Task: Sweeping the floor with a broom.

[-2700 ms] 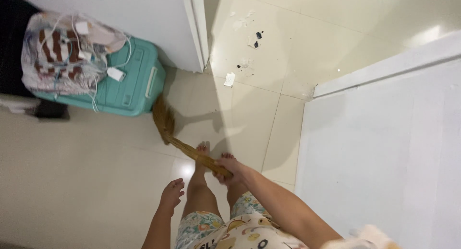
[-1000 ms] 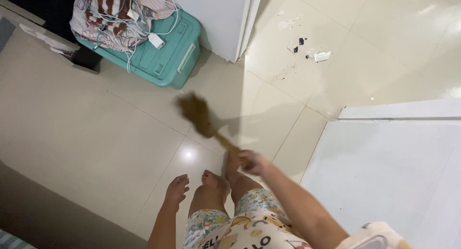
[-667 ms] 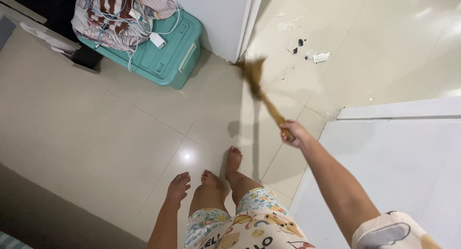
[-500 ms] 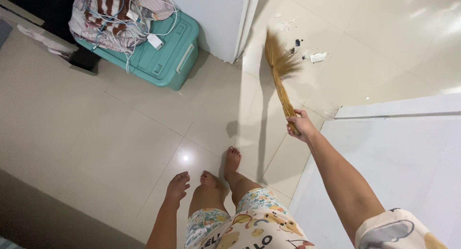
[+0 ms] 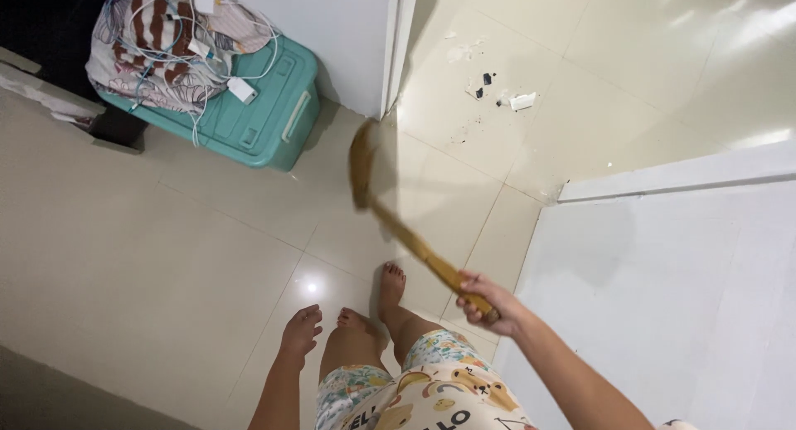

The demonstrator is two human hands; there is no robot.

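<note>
My right hand grips the handle end of a straw hand broom. The broom slants up and left over the beige tiled floor, its blurred bristle head close to the base of a white door edge. My left hand hangs beside my left leg, fingers loosely apart, holding nothing. My bare feet stand on the tiles just below the broom. A small heap of paper scraps and dark bits lies on the floor beyond the door edge.
A teal plastic storage box stands by the door, with a patterned bundle and white cables and chargers on its lid. A white flat surface fills the right side. A dark strip runs along the bottom left.
The broom has swung back from the debris near the doorway toward the left and down. My right hand has dropped closer to my body. My left hand has stayed put.
</note>
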